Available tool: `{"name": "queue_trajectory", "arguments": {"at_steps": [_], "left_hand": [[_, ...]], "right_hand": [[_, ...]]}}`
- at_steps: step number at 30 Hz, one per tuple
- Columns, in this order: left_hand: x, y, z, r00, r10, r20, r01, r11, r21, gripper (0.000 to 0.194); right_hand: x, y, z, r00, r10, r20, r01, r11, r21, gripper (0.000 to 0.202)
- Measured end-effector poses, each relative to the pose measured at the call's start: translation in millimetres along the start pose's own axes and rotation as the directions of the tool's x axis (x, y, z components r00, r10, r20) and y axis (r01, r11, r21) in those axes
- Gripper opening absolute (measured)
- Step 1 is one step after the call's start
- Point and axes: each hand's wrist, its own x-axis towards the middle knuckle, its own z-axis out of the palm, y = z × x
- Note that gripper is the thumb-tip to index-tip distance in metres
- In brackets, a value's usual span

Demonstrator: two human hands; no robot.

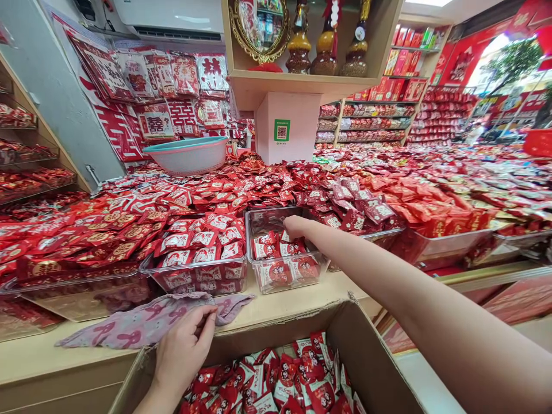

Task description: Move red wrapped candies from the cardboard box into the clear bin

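My right hand (295, 226) reaches into a clear plastic bin (288, 263) with its fingers closed. A small red-and-white packet (285, 236) shows at the fingertips, mostly hidden. Several like packets (276, 273) lie in the bin's front part, and its back part shows bare wall. Near me, my left hand (185, 342) hovers at the rim of an open cardboard box (366, 333), thumb and forefinger together, with nothing visible between them. Red-and-white packets (276, 379) fill the bottom of this box. Just behind my left hand lies a crumpled pink patterned cloth (142, 322).
Bins heaped with red packets flank the bin, at left (202, 244) and right (353, 207). A blue and pink basin (187, 158) sits behind on the heap. A wooden shelf (302, 80) overhangs the middle on a white pillar (293, 112).
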Motion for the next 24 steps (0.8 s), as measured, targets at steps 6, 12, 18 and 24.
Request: {"name": "queue_trajectory", "arguments": {"at_steps": [6,12,18,24], "left_hand": [[-0.1,0.6,0.3,1.0,-0.004,0.0,0.004,1.0,-0.004,0.02],[-0.4,-0.1,1.0,1.0,-0.014,0.013,0.014,1.0,-0.021,0.022],[-0.2,1.0,0.5,1.0,-0.008,0.01,0.008,1.0,-0.025,0.021],[0.4,1.7,1.0,1.0,0.002,-0.008,-0.002,1.0,-0.012,0.021]], "right_hand": [[0.5,-3.1,5.0,0.995,-0.098,-0.028,0.097,0.995,-0.027,0.021],[2.6,0.3,6.3,0.988,-0.146,-0.045,0.144,0.989,-0.04,0.023],[1.7,-4.4,4.4,0.985,-0.131,-0.115,0.138,0.989,0.056,0.019],[6.1,-15.4,9.0,0.995,-0.07,-0.064,0.081,0.982,0.173,0.031]]}}
